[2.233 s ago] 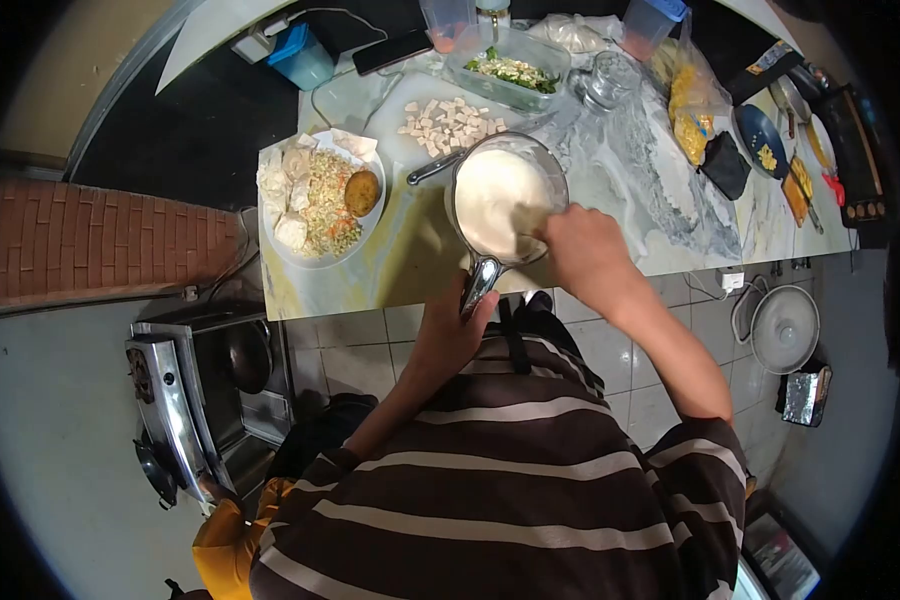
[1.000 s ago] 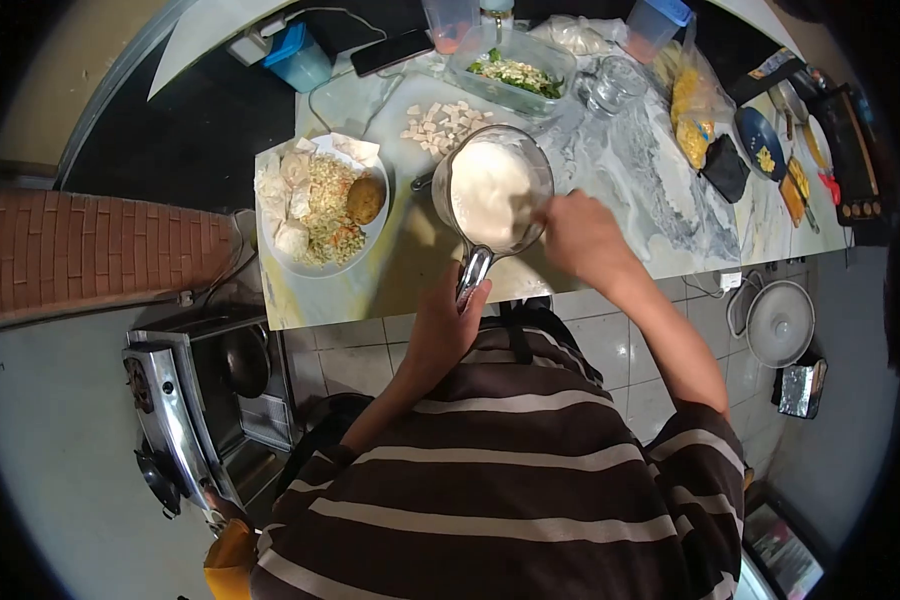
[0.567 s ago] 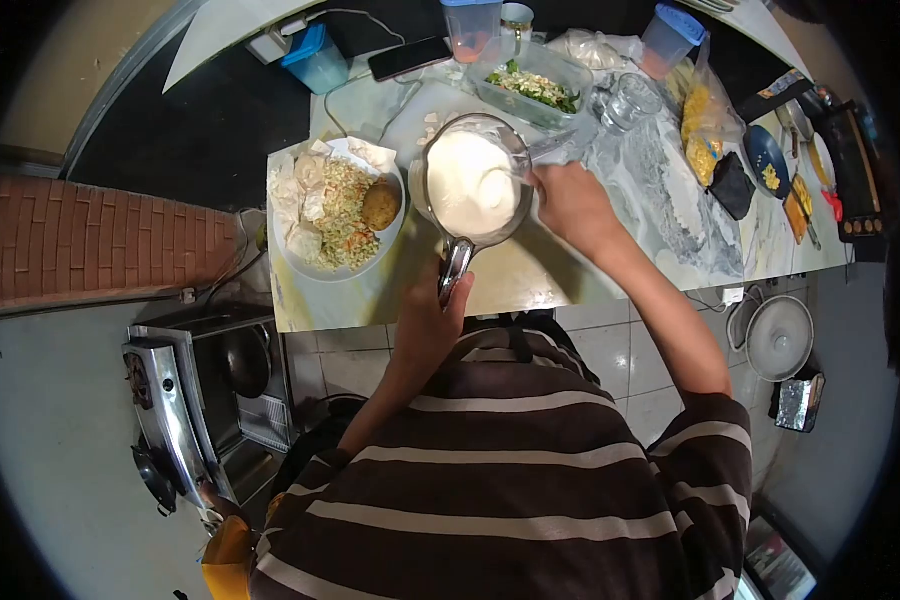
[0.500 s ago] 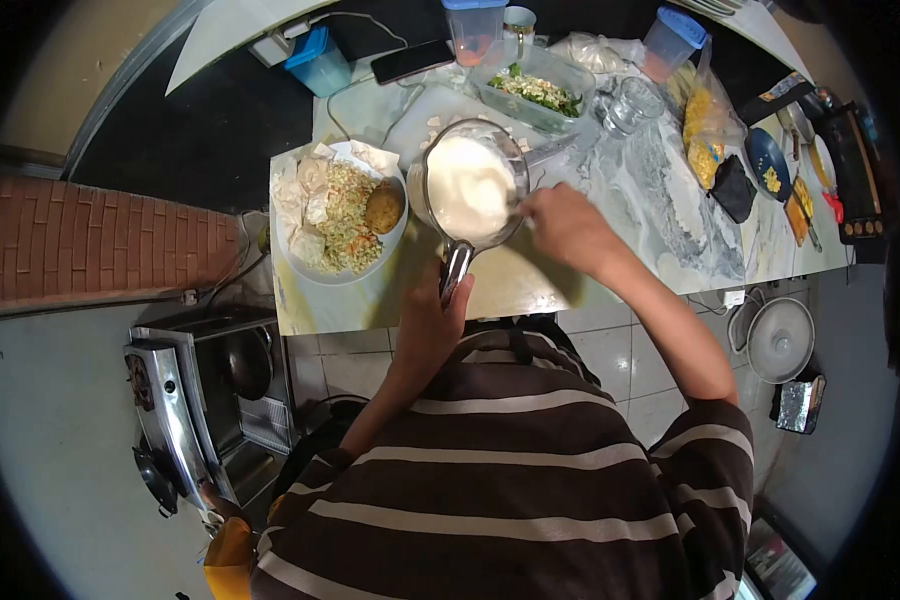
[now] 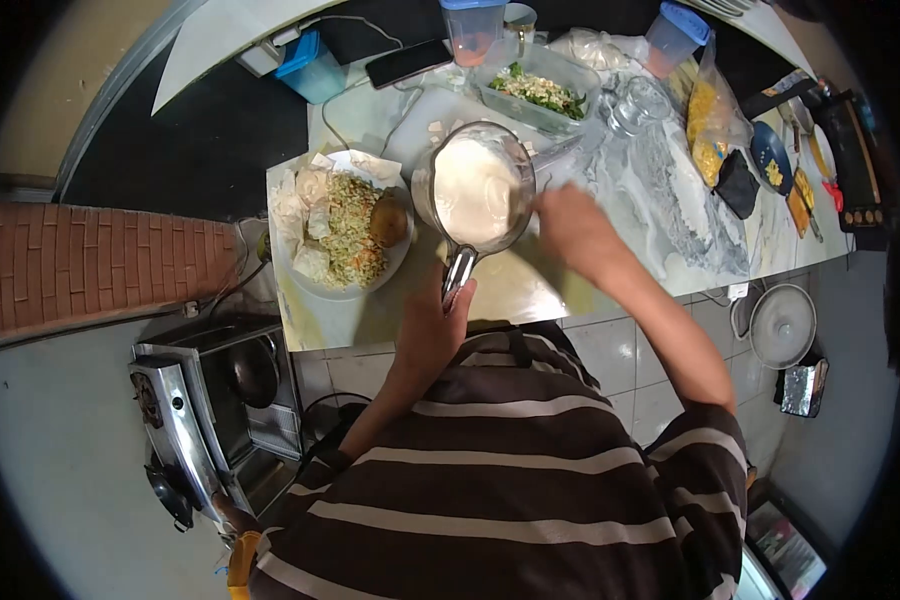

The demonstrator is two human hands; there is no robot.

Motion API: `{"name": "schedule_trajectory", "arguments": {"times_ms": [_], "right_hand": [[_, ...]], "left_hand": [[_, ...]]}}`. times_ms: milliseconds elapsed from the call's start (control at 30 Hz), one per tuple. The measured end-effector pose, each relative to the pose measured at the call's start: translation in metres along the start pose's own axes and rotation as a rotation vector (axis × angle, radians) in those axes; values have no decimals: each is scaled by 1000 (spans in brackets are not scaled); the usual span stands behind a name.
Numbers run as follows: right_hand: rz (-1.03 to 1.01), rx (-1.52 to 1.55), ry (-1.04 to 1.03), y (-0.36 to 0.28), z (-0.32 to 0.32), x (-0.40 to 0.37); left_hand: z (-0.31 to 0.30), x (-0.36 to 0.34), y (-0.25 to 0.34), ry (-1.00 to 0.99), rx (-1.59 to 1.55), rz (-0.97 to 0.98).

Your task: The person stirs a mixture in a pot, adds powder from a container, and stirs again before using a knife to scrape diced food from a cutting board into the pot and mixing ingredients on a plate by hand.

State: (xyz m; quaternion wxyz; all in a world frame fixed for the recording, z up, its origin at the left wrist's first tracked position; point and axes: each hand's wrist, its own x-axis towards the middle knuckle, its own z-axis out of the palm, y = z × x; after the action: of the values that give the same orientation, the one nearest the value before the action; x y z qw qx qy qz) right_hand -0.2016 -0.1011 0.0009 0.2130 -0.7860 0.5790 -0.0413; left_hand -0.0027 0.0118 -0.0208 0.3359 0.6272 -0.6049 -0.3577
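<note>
My left hand [image 5: 438, 318] is wrapped round the handle of a saucepan [image 5: 462, 270], holding it tilted over the counter. Thick, creamy white batter [image 5: 473, 190] fills much of the pan. At the pan's right rim my right hand [image 5: 573, 228] is closed, slightly blurred by motion; what it grips is hidden. To the left stands a white plate [image 5: 342, 292] bearing shredded vegetable filling [image 5: 355, 225], a round brown ball [image 5: 389, 222] and pale, crumpled wrapper-like pieces [image 5: 312, 187].
A clear container [image 5: 540, 122] of chopped greens sits behind the pan, near a phone [image 5: 408, 63] and a glass [image 5: 640, 105]. White powder [image 5: 685, 190] lies on the marbled counter. At lower left stands a stove [image 5: 175, 425], where another person's hand [image 5: 238, 515] shows.
My right hand has shifted slightly right along the pan's edge, and the batter's surface has changed shape. The whole view has tilted a little. My left hand keeps its hold on the handle.
</note>
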Motion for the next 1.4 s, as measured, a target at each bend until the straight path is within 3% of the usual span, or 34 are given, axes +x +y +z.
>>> {"name": "schedule_trajectory", "arguments": {"times_ms": [133,167,200,333,400,433,567,600,667,700,733,800,867,933,1000,1067,1133,1200,1233,1267,1333,1400], "right_hand": [[22,238,-82,-8,-15,21],[63,166,46,-5,-10,25],[71,173,47,-5,-8,19],[-96,277,-119,0,-14,18],[-2,135,42,6,-10,35],[140,-33,25,3,-8,35],[-7,135,-168,-15,-10,8],[-1,129,-164,-11,-9,14],[109,7,86,-10,-8,26],[173,-197,45,-16,-16,16],[168,-205,49,-20,-16,8],[-69,-185,-66,-21,-19,-6],[-62,-65,-130,-18,-29,15],[207,-248,-2,-22,-34,23],[183,-282,-2,-22,-34,9],[41,-53,-180,-11,-27,2],[-69,93,-77,2,-27,10],[210,-145,98,2,-25,11],[252,-199,-24,-5,-24,2],[249,-199,-21,-8,-24,0],[-31,34,-118,-10,-23,-4],[-12,132,-8,0,-22,8]], "left_hand": [[-5,3,-1,-91,10,-47],[-7,2,-4,-106,17,-52],[-10,4,-5,-100,9,-40],[-12,9,-7,-131,14,-43],[-16,13,-11,-164,-20,-60],[-19,16,-13,-183,-49,-75],[-20,17,-14,-220,-49,-78],[-21,18,-13,-223,-55,-71],[-27,19,-9,-287,-100,-123],[-28,20,-9,-283,-101,-117],[-27,21,-8,-288,-37,-112],[-23,19,-5,-291,14,-103],[-18,16,-4,-316,3,-106],[-15,16,-12,-288,40,-131],[-19,21,-6,-329,-5,-153],[-15,15,2,-301,8,-151],[-12,13,7,-285,33,-148],[-14,18,9,-341,-47,-222],[-12,16,8,-335,-44,-222],[-6,11,6,-275,28,-166],[4,8,3,-225,98,-100],[5,6,-3,-262,76,-174]]}}
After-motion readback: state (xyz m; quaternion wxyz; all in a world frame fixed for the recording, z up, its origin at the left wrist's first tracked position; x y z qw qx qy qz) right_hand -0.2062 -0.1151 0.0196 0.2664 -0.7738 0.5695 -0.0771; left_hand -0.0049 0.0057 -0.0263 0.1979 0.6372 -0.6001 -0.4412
